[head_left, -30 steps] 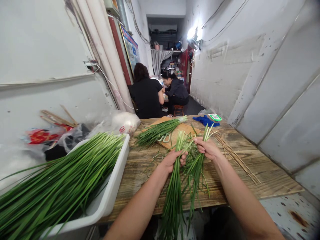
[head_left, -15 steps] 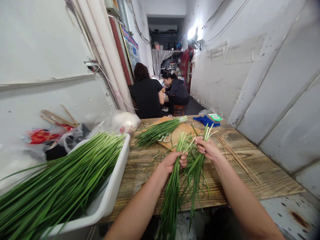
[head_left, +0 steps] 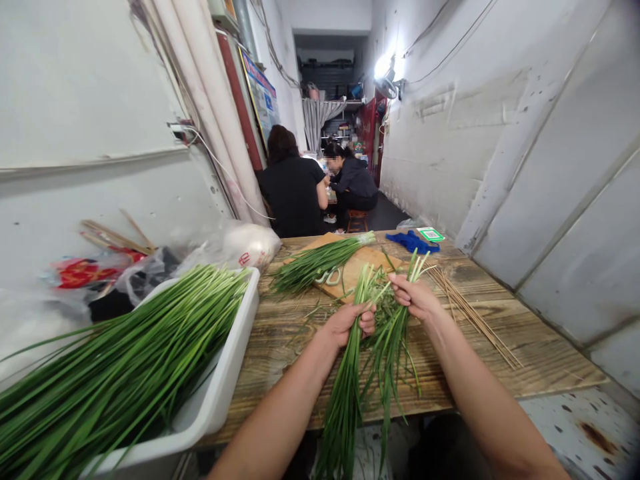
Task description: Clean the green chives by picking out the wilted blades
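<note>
While my left hand (head_left: 354,321) is holding a thick bunch (head_left: 345,387) of greens, its fingers are curling closed around the stems. My right hand (head_left: 413,295) is pinching a thinner bunch (head_left: 394,343) between thumb and fingers, just below the pale ends; whether the fingertips are also gripping a stem leaning across, I cannot tell.

Just changed: little. Over the last second the thick bunch is tilting slightly, pale ends towards my right hand, leaf tips to my left; both grips are staying put. Meaning: the tops are coming nearer, yet the greens are remaining two separate handfuls.

Between the hands: loose trimmings (head_left: 385,310), lying on the wooden table (head_left: 545,350).

Beyond: one board (head_left: 373,261), bearing another bunch (head_left: 325,260) and scissors (head_left: 334,275), only the handles showing.

Right: thin sticks (head_left: 475,317), lying loose; farther back, a blue cloth (head_left: 413,242) and a card (head_left: 431,234).

Left: one white tub (head_left: 244,333), holding long greens (head_left: 150,347); behind, a plastic bag (head_left: 253,245).

Farthest: two people (head_left: 295,193), sitting past the table.
</note>
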The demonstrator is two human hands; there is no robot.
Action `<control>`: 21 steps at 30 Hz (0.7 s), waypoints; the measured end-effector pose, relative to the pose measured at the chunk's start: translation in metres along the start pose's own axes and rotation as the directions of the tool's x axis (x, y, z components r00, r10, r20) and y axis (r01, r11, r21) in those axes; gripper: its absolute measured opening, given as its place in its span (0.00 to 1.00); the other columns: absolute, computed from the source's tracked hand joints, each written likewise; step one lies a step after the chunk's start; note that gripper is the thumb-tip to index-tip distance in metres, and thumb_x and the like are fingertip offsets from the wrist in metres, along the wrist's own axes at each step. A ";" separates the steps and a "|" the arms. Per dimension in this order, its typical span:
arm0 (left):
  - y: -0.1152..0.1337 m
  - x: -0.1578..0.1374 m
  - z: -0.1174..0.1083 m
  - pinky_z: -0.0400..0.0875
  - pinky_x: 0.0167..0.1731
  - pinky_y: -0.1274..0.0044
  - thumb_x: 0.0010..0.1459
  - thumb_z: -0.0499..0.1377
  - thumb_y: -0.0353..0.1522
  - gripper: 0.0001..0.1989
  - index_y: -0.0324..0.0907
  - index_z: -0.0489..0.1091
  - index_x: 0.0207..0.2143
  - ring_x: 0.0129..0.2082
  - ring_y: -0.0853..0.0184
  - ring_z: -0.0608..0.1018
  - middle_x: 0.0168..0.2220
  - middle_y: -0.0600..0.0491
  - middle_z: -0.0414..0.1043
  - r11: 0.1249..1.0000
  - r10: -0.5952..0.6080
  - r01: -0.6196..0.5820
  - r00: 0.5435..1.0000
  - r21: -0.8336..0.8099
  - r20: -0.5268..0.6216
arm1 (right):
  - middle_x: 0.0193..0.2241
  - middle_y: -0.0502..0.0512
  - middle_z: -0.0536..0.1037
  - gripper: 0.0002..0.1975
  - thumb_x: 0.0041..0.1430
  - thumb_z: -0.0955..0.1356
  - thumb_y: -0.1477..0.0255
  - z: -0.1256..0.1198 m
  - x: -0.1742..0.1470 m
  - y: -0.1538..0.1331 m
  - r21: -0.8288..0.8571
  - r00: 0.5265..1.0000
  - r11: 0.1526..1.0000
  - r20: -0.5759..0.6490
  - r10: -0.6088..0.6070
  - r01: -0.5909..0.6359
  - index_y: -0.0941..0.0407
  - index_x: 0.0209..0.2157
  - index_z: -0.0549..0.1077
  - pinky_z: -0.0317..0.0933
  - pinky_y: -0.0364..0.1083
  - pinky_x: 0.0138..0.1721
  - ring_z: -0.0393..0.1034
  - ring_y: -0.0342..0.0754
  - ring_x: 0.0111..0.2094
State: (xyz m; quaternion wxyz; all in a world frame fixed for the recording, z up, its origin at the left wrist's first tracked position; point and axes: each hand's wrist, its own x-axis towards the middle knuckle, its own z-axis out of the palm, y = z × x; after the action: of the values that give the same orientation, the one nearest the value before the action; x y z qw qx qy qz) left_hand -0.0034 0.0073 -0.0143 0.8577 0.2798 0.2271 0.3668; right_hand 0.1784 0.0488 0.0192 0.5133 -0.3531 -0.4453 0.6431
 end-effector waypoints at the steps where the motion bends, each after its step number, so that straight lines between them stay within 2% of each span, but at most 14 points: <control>1: 0.000 -0.001 0.001 0.51 0.19 0.83 0.57 0.58 0.31 0.08 0.36 0.66 0.27 0.14 0.79 0.55 0.15 0.63 0.50 1.000 -0.001 0.001 1.000 0.004 -0.002 | 0.15 0.43 0.62 0.19 0.41 0.77 0.65 -0.004 0.002 -0.001 0.028 1.000 1.000 -0.018 -0.011 0.011 0.59 0.20 0.66 0.39 0.35 0.10 0.43 0.30 0.12; 6: 0.001 -0.002 0.004 0.51 0.19 0.82 0.55 0.62 0.33 0.11 0.36 0.66 0.26 0.14 0.80 0.55 0.15 0.63 0.51 0.999 0.013 -0.012 0.999 0.037 -0.036 | 0.16 0.43 0.62 0.15 0.44 0.76 0.65 -0.024 0.012 -0.008 0.113 0.998 0.993 -0.058 -0.021 0.028 0.58 0.23 0.68 0.40 0.34 0.09 0.41 0.31 0.12; 10: -0.001 0.001 0.001 0.53 0.18 0.83 0.53 0.63 0.34 0.11 0.35 0.68 0.27 0.13 0.80 0.58 0.15 0.61 0.56 0.995 0.066 -0.059 0.995 0.086 -0.077 | 0.18 0.45 0.65 0.17 0.45 0.75 0.62 -0.016 0.007 -0.007 0.101 0.998 0.994 -0.046 0.040 -0.035 0.59 0.22 0.69 0.38 0.35 0.08 0.40 0.30 0.12; 12: -0.002 0.002 0.000 0.54 0.17 0.83 0.53 0.63 0.35 0.11 0.34 0.69 0.28 0.13 0.79 0.60 0.16 0.59 0.60 0.989 0.086 -0.070 0.988 0.128 -0.126 | 0.18 0.45 0.67 0.16 0.43 0.76 0.62 -0.006 0.001 -0.003 0.075 0.994 0.992 0.018 0.104 -0.105 0.59 0.24 0.71 0.37 0.34 0.09 0.40 0.30 0.12; 15: -0.004 0.002 0.001 0.58 0.18 0.84 0.52 0.64 0.35 0.12 0.33 0.71 0.29 0.15 0.78 0.65 0.18 0.55 0.66 0.977 0.089 -0.045 0.975 0.209 -0.206 | 0.12 0.40 0.58 0.16 0.44 0.76 0.62 0.004 -0.003 0.003 0.024 0.966 0.975 0.144 0.214 -0.220 0.59 0.26 0.72 0.38 0.34 0.10 0.41 0.32 0.12; 17: -0.005 0.001 0.004 0.63 0.21 0.82 0.50 0.65 0.35 0.13 0.32 0.73 0.31 0.18 0.75 0.70 0.22 0.51 0.71 0.964 0.097 -0.035 0.969 0.263 -0.226 | 0.11 0.41 0.57 0.18 0.46 0.74 0.59 0.004 -0.001 0.003 0.053 0.972 0.975 0.106 0.210 -0.217 0.58 0.22 0.69 0.45 0.35 0.11 0.47 0.34 0.12; 19: -0.006 0.000 0.007 0.66 0.24 0.81 0.49 0.66 0.36 0.15 0.32 0.74 0.34 0.23 0.73 0.74 0.27 0.47 0.74 0.951 0.116 -0.043 0.968 0.307 -0.224 | 0.15 0.46 0.63 0.21 0.48 0.73 0.58 0.000 0.004 0.002 0.123 0.986 0.978 0.002 0.167 -0.166 0.57 0.19 0.63 0.54 0.37 0.14 0.57 0.37 0.15; 21: -0.007 -0.001 0.009 0.67 0.25 0.81 0.47 0.67 0.37 0.16 0.32 0.74 0.34 0.25 0.72 0.74 0.29 0.47 0.75 0.934 0.139 -0.058 0.968 0.352 -0.210 | 0.17 0.47 0.65 0.24 0.50 0.72 0.58 -0.005 0.008 0.000 0.184 0.986 0.973 -0.055 0.155 -0.142 0.56 0.18 0.58 0.57 0.37 0.16 0.59 0.38 0.17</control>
State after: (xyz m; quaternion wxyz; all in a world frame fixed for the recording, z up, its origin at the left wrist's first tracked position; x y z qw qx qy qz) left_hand 0.0051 -0.0001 -0.0118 0.7437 0.3914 0.3715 0.3945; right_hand 0.1813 0.0573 0.0175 0.5084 -0.3598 -0.3401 0.7045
